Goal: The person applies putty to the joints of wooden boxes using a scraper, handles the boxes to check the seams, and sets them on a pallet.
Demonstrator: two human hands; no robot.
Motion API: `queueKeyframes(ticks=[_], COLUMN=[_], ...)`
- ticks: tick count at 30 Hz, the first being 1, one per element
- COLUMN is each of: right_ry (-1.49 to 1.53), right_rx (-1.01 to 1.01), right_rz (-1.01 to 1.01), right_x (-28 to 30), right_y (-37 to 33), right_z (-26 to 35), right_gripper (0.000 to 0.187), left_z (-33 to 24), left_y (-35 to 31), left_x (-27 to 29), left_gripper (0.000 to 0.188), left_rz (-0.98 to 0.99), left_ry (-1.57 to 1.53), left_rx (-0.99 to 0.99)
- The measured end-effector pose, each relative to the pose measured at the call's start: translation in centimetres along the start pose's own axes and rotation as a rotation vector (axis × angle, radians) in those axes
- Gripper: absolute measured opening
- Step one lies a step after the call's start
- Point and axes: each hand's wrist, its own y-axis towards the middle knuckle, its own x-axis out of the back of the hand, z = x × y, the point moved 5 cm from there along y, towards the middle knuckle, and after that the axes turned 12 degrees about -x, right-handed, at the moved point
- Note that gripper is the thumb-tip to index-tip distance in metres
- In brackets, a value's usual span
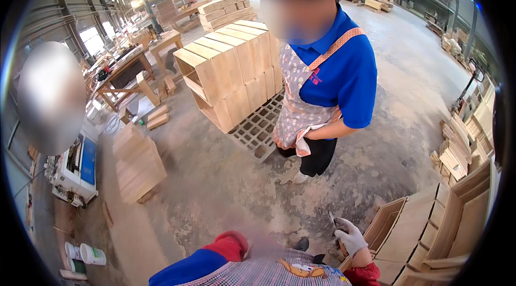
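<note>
My right hand (352,236), in a white glove, is closed around a small knife-like tool with a metal blade (331,218). Its tip points up and away from me, and I cannot make out its exact kind. Just right of that hand stand several wooden drawer-like boxes or frames (404,227). My left arm, in a blue sleeve with a red cuff (231,244), bends across in front of my checked apron (242,274). A blur covers the area past that cuff, so the left hand's fingers do not show.
Ahead stands a person in a blue shirt and apron (336,66), beside stacked wooden boxes (231,68) on a grey slatted pallet (258,130). Wooden panels (141,170) lie at left, near a white-and-blue machine (80,168) and buckets (92,254). A pallet jack (466,87) is far right.
</note>
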Motion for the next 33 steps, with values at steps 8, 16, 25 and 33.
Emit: queueKeyframes(ticks=[8, 16, 25, 33], right_ry=[0.077, 0.1, 0.015, 0.125], right_rx=[-0.171, -0.171, -0.162, -0.094], right_rz=[-0.013, -0.05, -0.086, -0.183], right_x=[-9.4, -13.5, -15.3, -12.4], right_y=[-4.3, -8.9, -14.6, -23.6], right_z=[-6.7, -9.9, -10.8, -18.5], right_gripper=[0.048, 0.048, 0.047, 0.048], left_z=[-1.7, 9.7, -1.7, -11.2], left_y=[-6.2, -17.0, -17.1, -15.0], left_x=[-5.2, -8.7, -2.2, -4.8], left_gripper=[0.047, 0.048, 0.049, 0.048], left_rz=[0.187, 0.28, 0.361, 0.255], left_ry=[-0.074, -0.04, 0.174, 0.06], left_rx=[-0.012, 0.235, 0.026, -0.111])
